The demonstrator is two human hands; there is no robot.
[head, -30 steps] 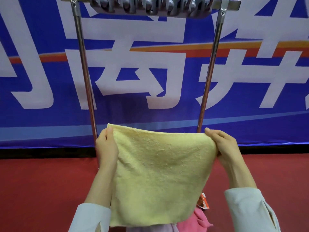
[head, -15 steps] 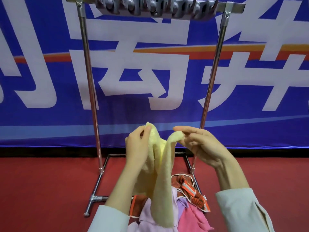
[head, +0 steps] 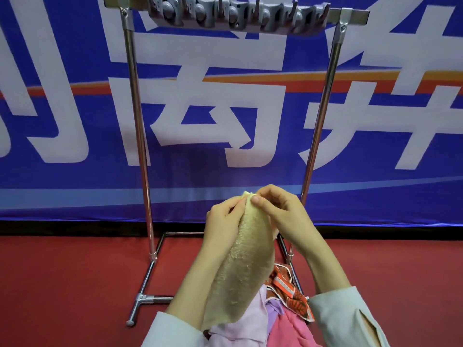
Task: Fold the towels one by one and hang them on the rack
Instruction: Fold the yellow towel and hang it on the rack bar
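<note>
fingers [head: 255, 199], both hands: curled inward, pinching the top corners of the yellow towel [head: 245, 266] together at 1 spot. left hand [head: 221, 221] grips from the left of the fold. right hand [head: 283, 216] grips from the right, thumb tip pressed on the cloth edge. the 2 hands sit just beside each other with only towel between them. judged purpose: matching corner to corner so the fold comes out even.

yellow towel: held in the air in front of the rack [head: 135, 121], well below its top bar. doubled over, it hangs as a narrow strip between the forearms, and its lower end reaches down to the pile. not yet on the rack.

rack: 2 upright metal posts, a cross bar on top, feet on the red floor [head: 75, 284]. a grey hook strip [head: 238, 18] runs along the bar. nothing hangs from it in view, so the task reads as early.

pile of towels [head: 288, 329]: pink, lilac and an orange patterned cloth [head: 288, 289], heaped low beside the rack's base, under the hands. probably kept there so the next piece is within reach.

pale sleeves [head: 345, 319]: cover both forearms up to the wrists.

blue banner [head: 225, 121]: large white characters, behind the rack.

next move, judged: a further fold or a lift to the hooks, with the pinch kept firm so the layers do not slip apart.
</note>
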